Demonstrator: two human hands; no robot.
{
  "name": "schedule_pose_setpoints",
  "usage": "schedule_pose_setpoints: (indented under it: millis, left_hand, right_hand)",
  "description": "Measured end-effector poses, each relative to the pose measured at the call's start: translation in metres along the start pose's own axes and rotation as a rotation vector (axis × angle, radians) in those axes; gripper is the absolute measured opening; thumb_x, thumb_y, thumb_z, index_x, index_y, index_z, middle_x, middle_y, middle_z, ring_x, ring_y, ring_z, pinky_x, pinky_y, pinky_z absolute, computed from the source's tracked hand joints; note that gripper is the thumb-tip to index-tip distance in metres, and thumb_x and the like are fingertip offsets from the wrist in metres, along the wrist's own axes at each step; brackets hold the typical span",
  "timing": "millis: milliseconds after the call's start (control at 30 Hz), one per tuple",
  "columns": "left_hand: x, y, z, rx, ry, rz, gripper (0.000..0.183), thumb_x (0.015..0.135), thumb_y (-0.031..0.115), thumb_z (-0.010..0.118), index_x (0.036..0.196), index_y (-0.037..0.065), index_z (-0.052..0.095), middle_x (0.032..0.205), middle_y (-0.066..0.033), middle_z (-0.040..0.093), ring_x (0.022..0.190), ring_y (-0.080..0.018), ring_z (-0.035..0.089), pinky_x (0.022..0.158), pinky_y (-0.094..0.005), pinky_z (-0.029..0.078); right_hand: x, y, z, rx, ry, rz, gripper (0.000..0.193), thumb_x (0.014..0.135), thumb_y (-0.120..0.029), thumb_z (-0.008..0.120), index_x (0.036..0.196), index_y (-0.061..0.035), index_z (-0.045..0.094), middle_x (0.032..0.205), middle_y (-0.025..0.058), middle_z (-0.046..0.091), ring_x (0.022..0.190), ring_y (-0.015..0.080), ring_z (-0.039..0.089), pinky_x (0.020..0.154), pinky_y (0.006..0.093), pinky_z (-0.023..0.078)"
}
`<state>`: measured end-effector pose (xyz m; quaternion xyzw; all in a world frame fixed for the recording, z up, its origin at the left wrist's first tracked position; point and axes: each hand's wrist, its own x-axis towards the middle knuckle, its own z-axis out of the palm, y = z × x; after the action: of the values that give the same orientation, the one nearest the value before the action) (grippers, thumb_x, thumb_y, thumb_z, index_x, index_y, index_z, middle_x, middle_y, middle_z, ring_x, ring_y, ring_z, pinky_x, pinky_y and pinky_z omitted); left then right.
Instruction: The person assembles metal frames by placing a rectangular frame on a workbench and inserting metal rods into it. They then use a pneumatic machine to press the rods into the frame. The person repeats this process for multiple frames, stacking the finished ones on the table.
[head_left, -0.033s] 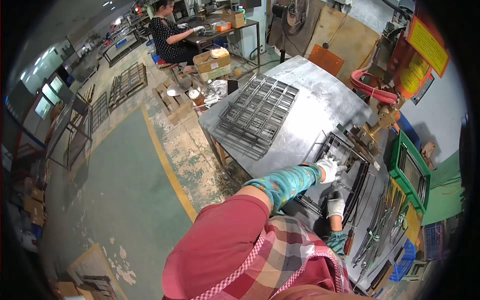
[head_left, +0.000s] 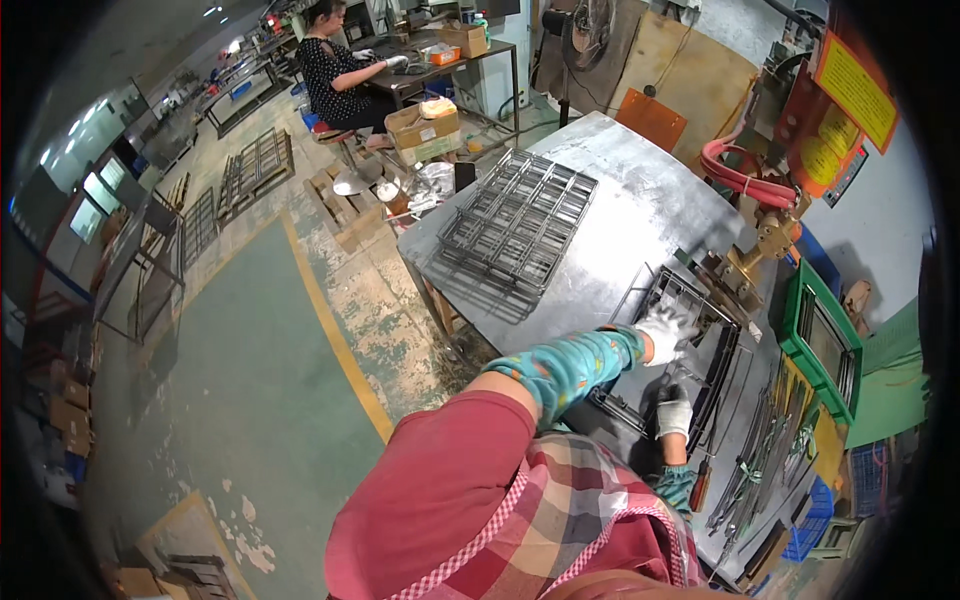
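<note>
My left hand point(head_left: 664, 336), in a white glove, is over a dark metal frame jig point(head_left: 722, 360) on the metal-topped table. Its fingers are spread, and nothing shows in its grasp. Nearer to me, my right hand point(head_left: 674, 414), also gloved in white, is at the inner side of the same jig. Its fingers look bent and shadowed, so what they grip, if anything, cannot be made out. Thin metal rods lie along the jig's edges. Just beyond the jig stands the brass-coloured head point(head_left: 745, 268) of a welding machine. A screwdriver-like tool point(head_left: 701, 484) lies beside my right forearm.
Stacked wire grids point(head_left: 520, 225) rest on the table's point(head_left: 640, 180) far left part. Loose metal rods point(head_left: 755, 465) and a green crate point(head_left: 820, 340) are at the right, with a blue basket point(head_left: 808, 520) below. A co-worker point(head_left: 340, 85) sits at another bench.
My left hand has shifted slightly away from me, its fingers spreading a little more. My right hand has barely moved. The jig and the stacked grids stay in place.
</note>
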<state>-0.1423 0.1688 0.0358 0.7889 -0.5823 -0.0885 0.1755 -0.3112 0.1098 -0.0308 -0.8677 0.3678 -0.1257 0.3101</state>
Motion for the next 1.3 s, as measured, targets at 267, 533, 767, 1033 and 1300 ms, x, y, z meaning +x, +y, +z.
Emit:
schedule_pose_setpoints:
  millis: [267,533,767,1033,1300]
  left_hand:
    - [-0.032,-0.152,-0.212,0.2,0.445,-0.144,0.06,0.08,0.046,0.058,0.127,0.01,0.047,0.106,-0.0219,0.058,0.094,-0.0364,0.057,0.082,-0.0424,0.046]
    - [-0.128,-0.507,-0.194,0.027,0.547,-0.987,0.054,0.074,0.04,0.062,0.12,0.012,0.055,0.113,-0.0172,0.059,0.103,-0.0326,0.057,0.088,-0.0417,0.046]
    - [-0.084,-0.59,-0.128,0.24,0.381,-0.997,0.049,0.075,0.023,0.065,0.121,0.015,0.05,0.12,-0.0102,0.055,0.115,-0.0274,0.049,0.095,-0.0441,0.038]
    - [-0.033,-0.68,-0.077,0.363,0.32,-0.852,0.052,0.08,0.028,0.06,0.128,0.02,0.044,0.127,-0.0046,0.048,0.119,-0.0256,0.044,0.094,-0.0454,0.039]
    - [-0.024,-0.708,-0.068,0.242,0.227,-1.017,0.04,0.083,0.047,0.05,0.115,0.024,0.058,0.112,-0.0105,0.057,0.111,-0.0312,0.049,0.089,-0.0526,0.041]
  right_hand:
    - [-0.01,0.011,0.0,-0.301,0.079,0.166,0.032,0.087,-0.031,0.052,0.108,-0.0091,0.06,0.092,0.0207,0.064,0.087,0.0376,0.062,0.071,0.0444,0.05]
    - [-0.012,-0.013,0.014,-0.559,0.22,0.464,0.041,0.091,-0.044,0.043,0.112,-0.0123,0.058,0.087,0.0239,0.063,0.081,0.0429,0.061,0.067,0.0508,0.047]
    - [-0.023,0.021,0.019,-0.483,0.343,0.367,0.036,0.092,-0.037,0.047,0.107,-0.0061,0.058,0.095,0.0207,0.064,0.088,0.0399,0.06,0.071,0.0448,0.048]
    - [-0.023,0.016,0.019,-0.472,0.335,0.378,0.03,0.092,-0.026,0.05,0.105,-0.0007,0.057,0.1,0.019,0.063,0.092,0.0348,0.061,0.078,0.0377,0.047]
    - [-0.025,0.013,0.017,-0.461,0.336,0.422,0.032,0.092,-0.023,0.052,0.111,0.0022,0.055,0.103,0.0191,0.063,0.095,0.0298,0.06,0.084,0.0336,0.045]
